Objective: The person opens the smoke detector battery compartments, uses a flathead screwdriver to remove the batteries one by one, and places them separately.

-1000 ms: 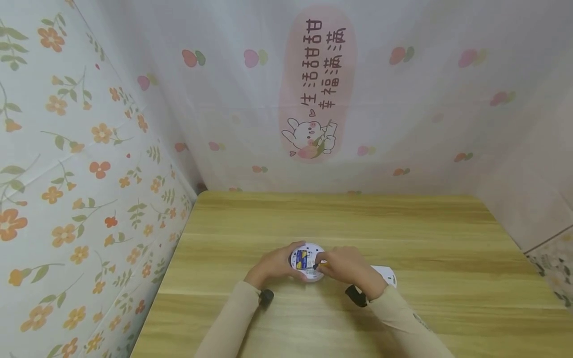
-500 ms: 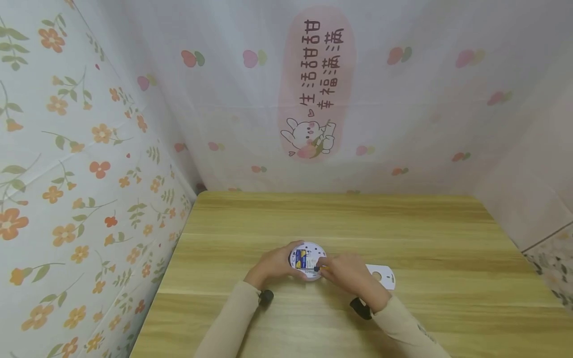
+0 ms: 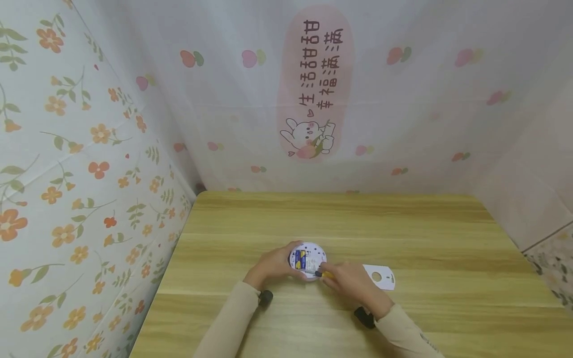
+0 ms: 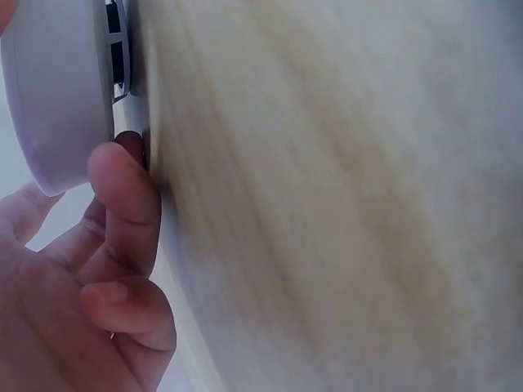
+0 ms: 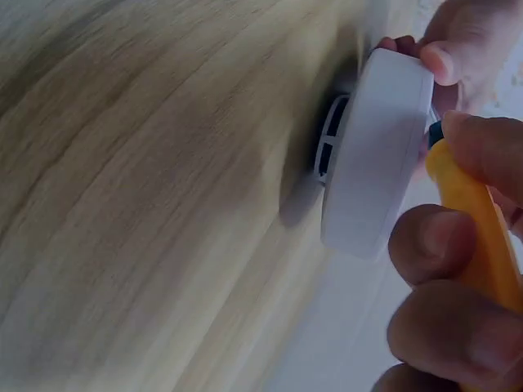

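A round white smoke detector [image 3: 316,255] is tilted over the table, its back facing up. Blue and yellow batteries [image 3: 300,259] sit in its compartment. From the left, my left hand [image 3: 274,262] grips the rim between thumb and fingers; in the left wrist view, the detector's white side wall [image 4: 57,90] stands above the curled fingers. My right hand [image 3: 353,282] holds a screwdriver [image 5: 472,220] by its yellow handle, with a dark collar at the front. Its thin shaft lies across the detector's back near the batteries; I cannot tell what the tip touches.
A white mounting plate [image 3: 386,283] with a round hole lies flat on the wooden table [image 3: 403,228], just right of my right hand. A patterned curtain [image 3: 224,114] hangs behind the table, and a flowered one [image 3: 89,199] along the left.
My right hand and the screwdriver have shifted slightly right and toward me, uncovering more of the detector's back and the white plate. My left hand keeps its grip in the same place.
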### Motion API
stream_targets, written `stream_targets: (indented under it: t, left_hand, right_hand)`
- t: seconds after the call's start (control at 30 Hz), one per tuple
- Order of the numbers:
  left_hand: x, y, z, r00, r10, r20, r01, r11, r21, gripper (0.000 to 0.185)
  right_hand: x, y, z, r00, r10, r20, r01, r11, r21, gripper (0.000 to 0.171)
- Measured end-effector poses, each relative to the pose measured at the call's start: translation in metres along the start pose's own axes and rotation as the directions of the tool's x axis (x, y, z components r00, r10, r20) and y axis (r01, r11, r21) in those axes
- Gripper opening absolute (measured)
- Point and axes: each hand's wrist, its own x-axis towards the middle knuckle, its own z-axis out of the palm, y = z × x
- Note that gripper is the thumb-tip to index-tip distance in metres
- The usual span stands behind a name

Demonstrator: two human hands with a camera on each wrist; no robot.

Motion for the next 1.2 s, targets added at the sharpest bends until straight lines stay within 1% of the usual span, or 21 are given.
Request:
stream_targets:
  t: [0.07, 0.2, 0.3, 0.57, 0.67, 0.77, 1.0, 1.2]
  left_hand:
    - [0.000, 0.000, 0.000, 1.000, -0.006, 0.003, 0.006, 1.000, -0.008, 0.103]
    - [-0.001, 0.001, 0.000, 1.000, -0.016, 0.011, 0.016, 0.999, -0.037, 0.103]
    - [-0.001, 0.002, 0.000, 1.000, -0.017, 0.020, 0.018, 0.998, -0.056, 0.103]
    - [-0.001, 0.003, 0.001, 1.000, 0.003, 0.028, -0.002, 0.998, -0.055, 0.104]
    - [-0.002, 0.004, -0.001, 1.000, 0.013, 0.025, -0.011, 0.997, -0.073, 0.104]
    - [-0.002, 0.003, -0.002, 1.000, 0.015, 0.027, -0.013, 0.996, -0.083, 0.104]
    - [0.001, 0.001, -0.003, 0.999, 0.014, 0.034, -0.013, 0.998, -0.054, 0.104]
    - [0.001, 0.000, -0.003, 0.999, 0.006, 0.033, -0.004, 0.998, -0.062, 0.103]
  right_hand:
    - [0.001, 0.002, 0.000, 0.999, 0.013, 0.032, -0.013, 1.000, 0.007, 0.015]
    - [0.007, 0.005, -0.007, 0.998, 0.014, 0.061, -0.011, 0.999, -0.046, 0.014]
    - [0.014, 0.005, -0.013, 0.998, -0.003, 0.067, 0.008, 0.996, -0.083, 0.013]
    - [0.024, 0.000, -0.025, 0.989, 0.023, 0.147, -0.009, 0.996, -0.092, 0.012]
    - [0.022, -0.002, -0.026, 0.990, 0.020, 0.138, -0.006, 0.995, -0.100, 0.011]
    - [0.018, -0.002, -0.023, 0.992, 0.027, 0.123, -0.015, 0.995, -0.099, 0.013]
    - [0.008, 0.001, -0.011, 0.997, 0.033, 0.071, -0.028, 0.998, -0.063, 0.018]
    - [-0.001, 0.001, 0.001, 0.999, 0.024, 0.022, -0.023, 0.999, -0.045, 0.021]
